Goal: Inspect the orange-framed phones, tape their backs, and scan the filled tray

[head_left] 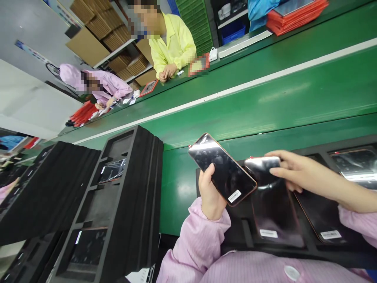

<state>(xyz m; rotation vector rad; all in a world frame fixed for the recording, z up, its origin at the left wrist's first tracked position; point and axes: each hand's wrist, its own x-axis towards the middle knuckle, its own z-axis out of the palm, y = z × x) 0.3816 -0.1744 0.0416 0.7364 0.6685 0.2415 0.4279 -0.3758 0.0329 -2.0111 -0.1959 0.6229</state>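
My left hand point(212, 192) grips a smartphone point(222, 169) by its lower left edge, thumb across the glossy black screen. The phone has a thin copper-coloured rim and a white barcode label near its bottom corner. At the right, my right hand point(290, 169) pinches the top end of a second smartphone point(273, 208), which is blurred and bears a similar label. This one is over a black foam tray point(246, 232); whether it still touches the tray I cannot tell. Beside it in the tray lies a third smartphone point(319, 214), partly under my right forearm.
Another phone point(357, 163) lies at the tray's far right. Stacked foam trays point(138, 204) stand at the left, with phones in some slots. A green conveyor point(265, 86) runs beyond. Across it, two people work near red sleeves point(84, 113); a red stack point(297, 17) sits farther right.
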